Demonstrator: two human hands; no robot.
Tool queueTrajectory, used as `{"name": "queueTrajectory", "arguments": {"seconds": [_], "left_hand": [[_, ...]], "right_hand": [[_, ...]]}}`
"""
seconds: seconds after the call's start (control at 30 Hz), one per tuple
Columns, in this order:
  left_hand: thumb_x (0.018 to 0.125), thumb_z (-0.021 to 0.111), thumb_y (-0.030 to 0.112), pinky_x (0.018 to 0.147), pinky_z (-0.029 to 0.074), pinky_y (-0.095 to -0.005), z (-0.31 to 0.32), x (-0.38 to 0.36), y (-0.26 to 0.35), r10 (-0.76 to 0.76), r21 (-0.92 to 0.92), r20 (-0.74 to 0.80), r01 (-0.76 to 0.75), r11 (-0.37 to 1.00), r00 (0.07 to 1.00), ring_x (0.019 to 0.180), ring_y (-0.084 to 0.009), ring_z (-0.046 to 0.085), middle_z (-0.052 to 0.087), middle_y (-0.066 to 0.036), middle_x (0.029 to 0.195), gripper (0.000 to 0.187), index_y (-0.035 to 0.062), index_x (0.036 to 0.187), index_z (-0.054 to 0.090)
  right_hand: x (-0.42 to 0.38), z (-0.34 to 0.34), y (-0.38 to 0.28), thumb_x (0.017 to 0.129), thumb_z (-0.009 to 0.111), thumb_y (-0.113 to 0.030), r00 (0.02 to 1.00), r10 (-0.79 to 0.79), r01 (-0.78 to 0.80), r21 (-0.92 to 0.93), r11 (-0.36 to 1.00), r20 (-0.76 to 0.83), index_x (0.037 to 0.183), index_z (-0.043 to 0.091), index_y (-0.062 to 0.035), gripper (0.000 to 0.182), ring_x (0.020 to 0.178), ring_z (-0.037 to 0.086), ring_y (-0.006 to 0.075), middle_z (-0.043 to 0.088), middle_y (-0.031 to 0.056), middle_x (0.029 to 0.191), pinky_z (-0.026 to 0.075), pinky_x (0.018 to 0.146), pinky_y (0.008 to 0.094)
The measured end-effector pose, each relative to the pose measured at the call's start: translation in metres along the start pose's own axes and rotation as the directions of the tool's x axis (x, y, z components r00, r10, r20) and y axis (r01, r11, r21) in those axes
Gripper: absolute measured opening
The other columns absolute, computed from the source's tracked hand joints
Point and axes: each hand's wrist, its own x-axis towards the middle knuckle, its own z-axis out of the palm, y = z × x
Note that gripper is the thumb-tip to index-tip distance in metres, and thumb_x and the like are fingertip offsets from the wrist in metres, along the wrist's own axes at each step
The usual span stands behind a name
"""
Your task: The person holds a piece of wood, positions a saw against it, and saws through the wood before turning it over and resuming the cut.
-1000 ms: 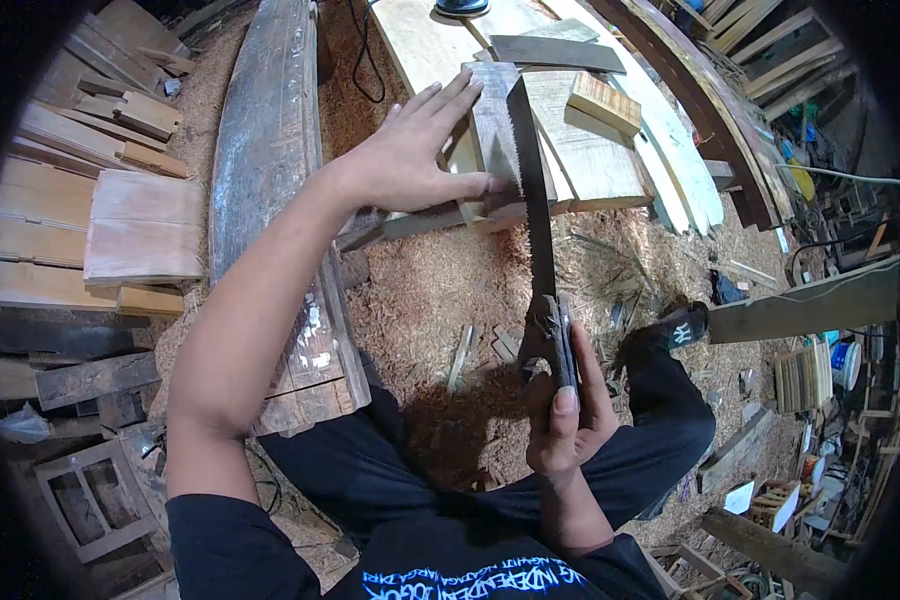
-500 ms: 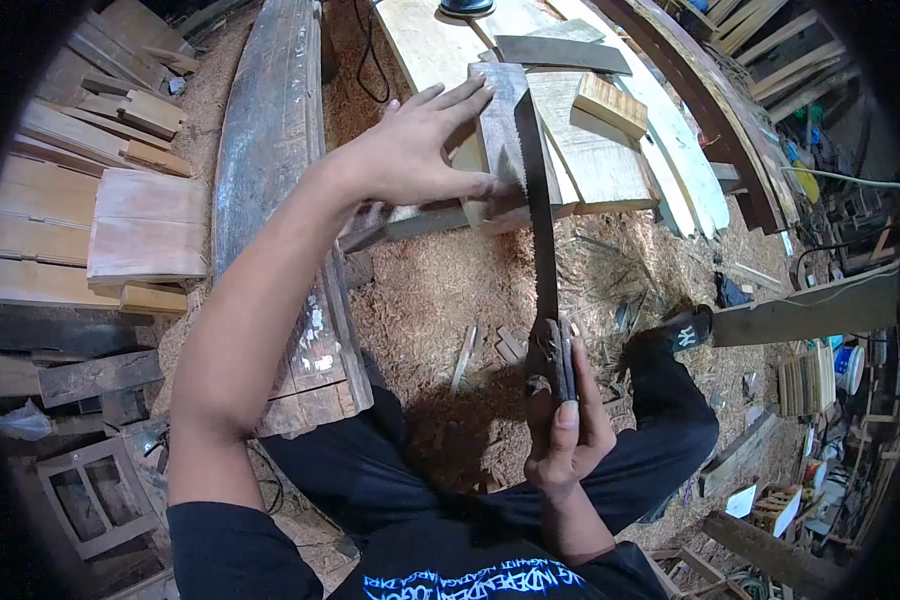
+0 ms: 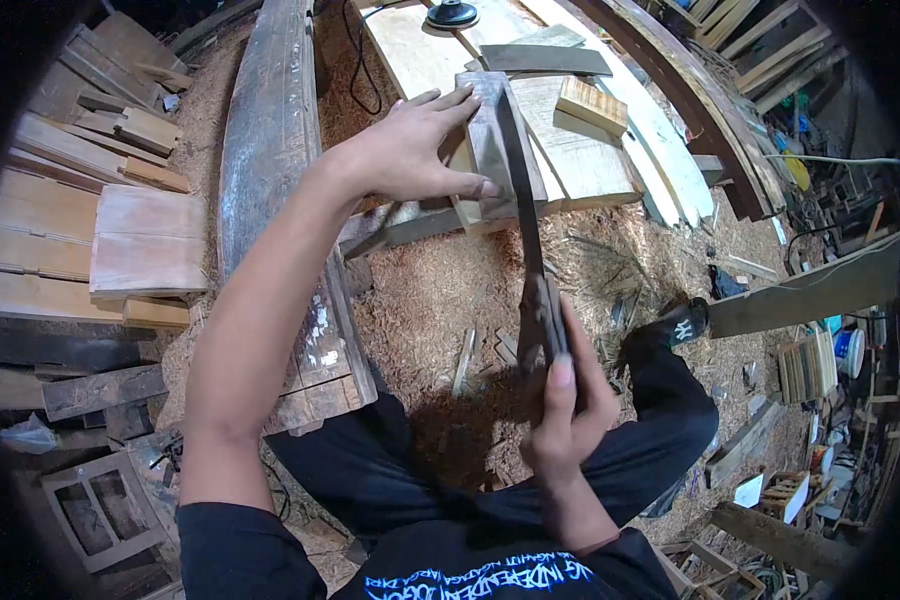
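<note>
My right hand (image 3: 565, 410) is wrapped round the handle of a handsaw (image 3: 526, 205). The saw's dark blade points away from me and lies against a short greyish board (image 3: 490, 140). My left hand (image 3: 425, 150) rests on that board from the left, fingers spread over its upper part and thumb near its lower end. Beneath it is a pale wooden workpiece (image 3: 580, 160), with a small wood block (image 3: 592, 106) on top. A flat dark strip (image 3: 545, 60) lies just beyond the board.
A long weathered beam (image 3: 270, 150) runs along the left, with stacked planks (image 3: 50, 220) beyond it. A round black-topped object (image 3: 452, 14) sits at the top. Sawdust covers the floor (image 3: 430, 290). A raised plank (image 3: 810, 290) extends at right.
My right hand and the saw have moved forward, and the blade now reaches further along the board. My left hand stays on the board. The view has shifted slightly.
</note>
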Motion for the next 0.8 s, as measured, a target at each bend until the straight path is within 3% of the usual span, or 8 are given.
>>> {"name": "queueTrajectory", "arguments": {"seconds": [0.07,0.2,0.33,0.37,0.47,0.57,0.67,0.8], "left_hand": [[0.075,0.075,0.07,0.128,0.019,-0.0508,0.002,0.001,0.002,0.012,0.014,-0.001,-0.012,1.0,1.0,0.155,-0.0387,0.021,0.027,-0.019,0.167,0.115,0.0069,0.161,0.031],[0.075,0.077,0.067,0.128,0.021,-0.0489,0.001,0.002,0.004,-0.041,0.11,-0.002,0.041,0.993,0.999,0.154,-0.0395,0.023,0.028,-0.019,0.167,0.114,0.0056,0.16,0.032],[0.073,0.076,0.069,0.128,0.019,-0.0517,0.001,0.005,-0.004,0.006,0.032,0.02,-0.007,0.999,1.0,0.154,-0.0411,0.022,0.028,-0.018,0.167,0.117,0.0055,0.16,0.031],[0.073,0.076,0.069,0.128,0.019,-0.0517,0.002,0.004,-0.004,0.008,0.033,0.026,-0.009,0.999,1.0,0.154,-0.0411,0.022,0.028,-0.018,0.167,0.117,0.0055,0.16,0.031],[0.073,0.077,0.067,0.127,0.021,-0.0518,-0.001,0.003,0.002,-0.013,0.062,0.015,0.012,0.998,1.0,0.154,-0.041,0.022,0.028,-0.018,0.167,0.116,0.0056,0.16,0.032],[0.073,0.078,0.065,0.127,0.024,-0.0503,-0.001,0.004,0.003,-0.037,0.1,0.011,0.036,0.994,0.999,0.154,-0.0396,0.025,0.029,-0.019,0.166,0.115,0.0047,0.159,0.033],[0.074,0.079,0.064,0.126,0.026,-0.0487,-0.003,0.005,-0.002,-0.045,0.088,0.03,0.042,0.995,0.999,0.153,-0.0403,0.026,0.03,-0.02,0.166,0.114,0.0038,0.159,0.033],[0.075,0.079,0.061,0.125,0.029,-0.0482,0.0,0.005,-0.001,0.023,0.036,0.013,-0.023,0.999,1.0,0.151,-0.0448,0.029,0.03,-0.021,0.165,0.112,0.0025,0.159,0.033]], "right_hand": [[0.002,0.006,0.006,0.102,0.048,-0.014,0.959,0.282,-0.282,0.033,0.959,0.002,0.141,0.054,0.0117,0.047,0.092,0.075,0.0234,0.071,0.0279,0.122,0.055,0.076,0.0304],[-0.026,0.004,0.009,0.103,0.047,-0.017,0.999,0.034,-0.034,0.001,0.999,-0.02,0.142,0.052,0.0135,0.05,0.1,0.075,0.0252,0.069,0.0298,0.123,0.056,0.083,0.0309],[-0.026,-0.002,0.006,0.102,0.048,-0.017,0.995,0.097,-0.099,0.062,0.993,0.027,0.142,0.052,0.0134,0.05,0.098,0.076,0.0254,0.07,0.029,0.121,0.057,0.08,0.0302],[-0.016,0.004,0.016,0.102,0.049,-0.018,1.0,-0.008,0.008,-0.037,0.999,0.002,0.142,0.052,0.0125,0.05,0.092,0.075,0.0207,0.071,0.0285,0.12,0.057,0.077,0.0296],[0.001,0.011,0.004,0.102,0.049,-0.017,0.945,0.319,-0.321,0.026,0.947,0.07,0.143,0.051,0.0123,0.051,0.102,0.075,0.0262,0.07,0.0292,0.122,0.057,0.082,0.0314],[-0.024,0.001,0.015,0.102,0.047,-0.018,0.998,0.055,-0.056,0.021,0.998,0.04,0.143,0.05,0.0138,0.051,0.111,0.073,0.0303,0.068,0.0301,0.126,0.056,0.089,0.0331],[-0.05,-0.012,0.013,0.103,0.046,-0.019,0.994,0.096,-0.101,0.085,0.991,0.053,0.142,0.05,0.0155,0.052,0.116,0.07,0.0351,0.066,0.0319,0.129,0.053,0.096,0.0341],[0.001,0.005,0.007,0.103,0.046,-0.014,0.999,0.044,-0.045,0.04,0.998,0.023,0.144,0.049,0.0135,0.049,0.113,0.071,0.0294,0.068,0.0305,0.125,0.054,0.094,0.0329]]}}
